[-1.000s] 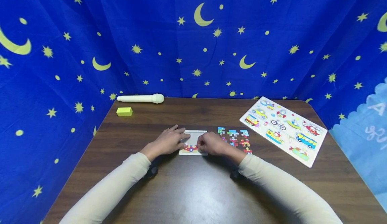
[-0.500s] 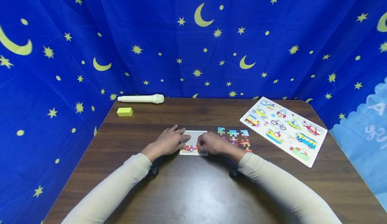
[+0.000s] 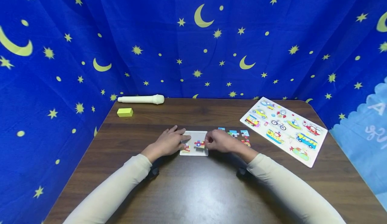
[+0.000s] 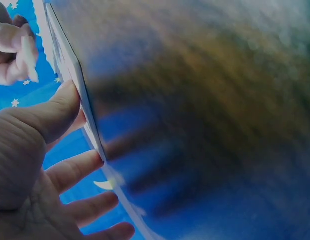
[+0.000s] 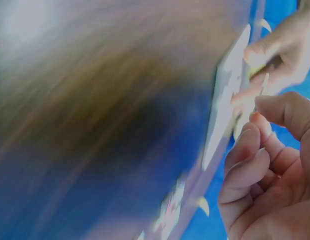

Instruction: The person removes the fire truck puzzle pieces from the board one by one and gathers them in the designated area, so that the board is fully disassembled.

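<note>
A small white puzzle tray (image 3: 195,136) lies mid-table. My left hand (image 3: 167,142) rests along its left side, fingers spread, with the thumb (image 4: 65,107) and fingertips touching it. One jigsaw piece (image 3: 186,148) sits in the tray's lower left corner beside that thumb. My right hand (image 3: 222,141) pinches another jigsaw piece (image 3: 199,144), red and blue, between thumb and index finger. In the right wrist view this piece appears edge-on, held apart from the tray (image 5: 220,107). Several loose jigsaw pieces (image 3: 244,133) lie right of the tray, partly hidden by my right hand and forearm.
A large white puzzle board (image 3: 288,144) with vehicle pictures lies at the right. A white toy microphone (image 3: 140,99) and a yellow block (image 3: 125,112) are at the back left. The starry blue curtain (image 3: 169,32) closes off the back and sides.
My right hand has moved right and lifted the red and blue piece out of the tray's lower row, baring the tray floor there. My left hand stays where it was.
</note>
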`<state>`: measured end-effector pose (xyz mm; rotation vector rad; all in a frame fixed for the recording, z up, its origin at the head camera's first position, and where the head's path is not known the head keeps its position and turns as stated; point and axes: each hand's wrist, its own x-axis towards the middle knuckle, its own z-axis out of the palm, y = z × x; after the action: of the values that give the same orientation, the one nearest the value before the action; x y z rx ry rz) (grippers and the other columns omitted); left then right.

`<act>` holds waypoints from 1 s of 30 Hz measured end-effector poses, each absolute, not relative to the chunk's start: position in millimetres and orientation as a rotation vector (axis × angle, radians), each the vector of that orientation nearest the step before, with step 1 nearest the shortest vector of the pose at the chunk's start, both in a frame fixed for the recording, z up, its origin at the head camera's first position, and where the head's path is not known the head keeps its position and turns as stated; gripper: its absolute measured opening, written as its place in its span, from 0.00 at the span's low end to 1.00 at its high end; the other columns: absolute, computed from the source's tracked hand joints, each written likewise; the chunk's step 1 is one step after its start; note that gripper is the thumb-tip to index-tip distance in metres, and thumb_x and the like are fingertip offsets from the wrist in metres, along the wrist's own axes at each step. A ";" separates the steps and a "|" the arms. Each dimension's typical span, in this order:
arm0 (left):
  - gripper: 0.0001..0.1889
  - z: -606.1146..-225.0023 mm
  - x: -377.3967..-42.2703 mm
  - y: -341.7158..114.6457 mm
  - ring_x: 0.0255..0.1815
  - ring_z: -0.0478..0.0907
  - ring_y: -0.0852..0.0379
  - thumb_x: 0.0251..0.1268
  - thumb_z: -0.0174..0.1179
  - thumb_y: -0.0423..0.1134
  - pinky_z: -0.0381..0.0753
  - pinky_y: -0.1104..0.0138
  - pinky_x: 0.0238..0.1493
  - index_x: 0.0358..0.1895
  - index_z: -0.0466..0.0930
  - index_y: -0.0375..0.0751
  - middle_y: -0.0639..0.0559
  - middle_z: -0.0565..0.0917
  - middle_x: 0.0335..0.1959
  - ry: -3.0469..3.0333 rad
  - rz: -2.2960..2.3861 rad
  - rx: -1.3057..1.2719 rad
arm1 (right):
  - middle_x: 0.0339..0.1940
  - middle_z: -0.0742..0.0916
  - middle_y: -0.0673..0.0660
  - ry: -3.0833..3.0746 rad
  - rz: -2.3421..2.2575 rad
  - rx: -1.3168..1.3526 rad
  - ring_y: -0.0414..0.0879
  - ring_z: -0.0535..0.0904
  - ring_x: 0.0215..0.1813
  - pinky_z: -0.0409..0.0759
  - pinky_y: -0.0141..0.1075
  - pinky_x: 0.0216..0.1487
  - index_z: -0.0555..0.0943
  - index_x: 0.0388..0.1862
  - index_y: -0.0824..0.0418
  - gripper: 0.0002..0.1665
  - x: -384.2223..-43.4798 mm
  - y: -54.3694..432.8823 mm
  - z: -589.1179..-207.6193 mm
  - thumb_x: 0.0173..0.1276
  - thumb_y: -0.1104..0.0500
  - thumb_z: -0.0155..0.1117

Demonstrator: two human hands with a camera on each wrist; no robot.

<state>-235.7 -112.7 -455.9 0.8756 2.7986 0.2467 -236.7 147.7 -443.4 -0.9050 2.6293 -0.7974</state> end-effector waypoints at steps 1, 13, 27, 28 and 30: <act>0.24 -456.0 -235.5 -112.4 0.78 0.57 0.29 0.74 0.61 0.50 0.60 0.33 0.71 0.70 0.77 0.56 0.42 0.68 0.77 2.796 0.245 0.871 | 0.22 0.77 0.43 2.632 -0.819 -0.901 0.35 0.70 0.25 0.67 0.29 0.27 0.79 0.27 0.55 0.06 -235.2 154.6 -441.8 0.62 0.63 0.68; 0.24 -454.3 -233.4 -114.4 0.79 0.56 0.31 0.74 0.60 0.51 0.60 0.34 0.72 0.71 0.76 0.57 0.44 0.67 0.78 2.804 0.215 0.854 | 0.23 0.79 0.44 2.684 -0.934 -0.781 0.37 0.74 0.26 0.72 0.30 0.27 0.80 0.28 0.54 0.08 -227.6 252.4 -436.9 0.66 0.65 0.65; 0.24 -455.4 -233.6 -113.6 0.79 0.56 0.30 0.75 0.60 0.51 0.60 0.33 0.72 0.72 0.75 0.56 0.43 0.66 0.78 2.794 0.230 0.879 | 0.22 0.75 0.41 2.711 -0.635 -0.909 0.34 0.69 0.25 0.69 0.30 0.27 0.77 0.26 0.50 0.13 -212.3 267.1 -452.0 0.67 0.62 0.69; 0.24 -455.5 -233.7 -113.5 0.79 0.56 0.30 0.75 0.59 0.51 0.60 0.33 0.72 0.72 0.75 0.57 0.44 0.66 0.78 2.793 0.229 0.878 | 0.23 0.77 0.42 2.726 -0.655 -0.898 0.34 0.70 0.26 0.70 0.30 0.27 0.78 0.27 0.51 0.11 -213.5 265.9 -450.2 0.67 0.62 0.70; 0.25 -455.9 -234.2 -113.4 0.79 0.56 0.30 0.75 0.59 0.51 0.59 0.34 0.72 0.72 0.75 0.57 0.44 0.66 0.78 2.793 0.225 0.879 | 0.25 0.79 0.43 2.753 -0.712 -0.864 0.35 0.72 0.27 0.72 0.31 0.28 0.81 0.29 0.54 0.08 -216.4 260.6 -445.2 0.67 0.62 0.70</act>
<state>-234.2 -113.4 -455.9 0.8789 2.7927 0.2253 -216.4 260.6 -445.2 -0.8641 2.7531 -0.7118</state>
